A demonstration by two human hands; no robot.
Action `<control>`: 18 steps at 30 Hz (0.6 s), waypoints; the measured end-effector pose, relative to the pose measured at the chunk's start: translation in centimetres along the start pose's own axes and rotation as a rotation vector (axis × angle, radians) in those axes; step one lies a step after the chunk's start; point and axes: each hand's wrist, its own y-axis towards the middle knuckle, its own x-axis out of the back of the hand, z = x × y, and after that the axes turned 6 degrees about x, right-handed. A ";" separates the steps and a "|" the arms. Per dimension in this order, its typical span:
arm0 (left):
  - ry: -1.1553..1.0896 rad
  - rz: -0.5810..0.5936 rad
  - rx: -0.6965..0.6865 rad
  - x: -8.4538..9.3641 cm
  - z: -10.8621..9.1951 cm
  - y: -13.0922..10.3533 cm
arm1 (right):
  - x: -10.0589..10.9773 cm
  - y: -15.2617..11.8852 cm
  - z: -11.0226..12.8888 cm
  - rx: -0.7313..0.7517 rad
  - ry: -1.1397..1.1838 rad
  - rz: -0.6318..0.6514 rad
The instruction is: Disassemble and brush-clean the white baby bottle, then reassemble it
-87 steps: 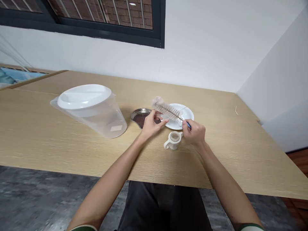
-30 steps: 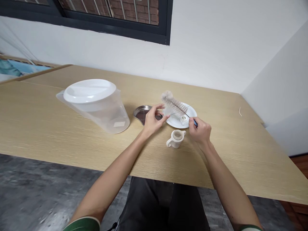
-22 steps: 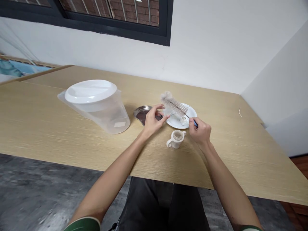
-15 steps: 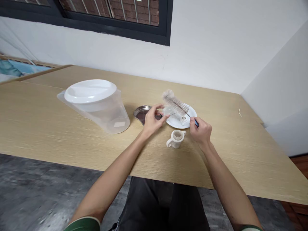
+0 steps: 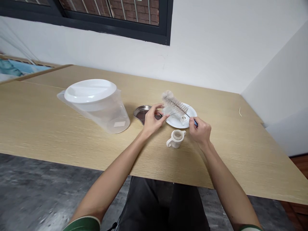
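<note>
My right hand (image 5: 200, 128) is closed around the dark blue handle of a bristle brush (image 5: 176, 104), whose pale bristles point up and to the left over a white plate (image 5: 192, 112). My left hand (image 5: 154, 119) has its thumb and fingers curved around a clear, transparent piece (image 5: 168, 110) beside the bristles; its outline is hard to make out. On the plate lies a small clear part (image 5: 183, 120). Nearer to me stands a small cup with two white handles (image 5: 177, 139). A metal kidney-shaped dish (image 5: 141, 112) is partly hidden by my left hand.
A large translucent pitcher (image 5: 106, 112) with a white lid (image 5: 90, 90) stands on the wooden table (image 5: 72, 138) at the left. A short pale strip (image 5: 240, 112) lies at the right. Behind the table is a white wall.
The brush and my right hand have shifted very slightly to the left. My left hand has stayed almost where it was.
</note>
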 end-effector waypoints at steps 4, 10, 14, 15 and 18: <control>-0.007 0.000 -0.011 0.0 0.1 0.0 | 0.2 0.1 0.2 0.057 0.048 -0.031; -0.043 -0.027 -0.045 -0.1 0.4 0.1 | 0.0 0.2 -0.2 -0.007 -0.018 0.009; -0.032 -0.026 -0.057 -0.1 0.5 0.1 | 0.1 0.2 -0.4 -0.045 0.016 -0.020; -0.028 -0.023 -0.060 -0.1 0.5 0.1 | 0.1 0.2 -0.3 -0.024 0.034 -0.013; -0.021 -0.018 -0.068 -0.1 0.5 0.1 | 0.1 0.2 -0.2 0.031 0.043 0.028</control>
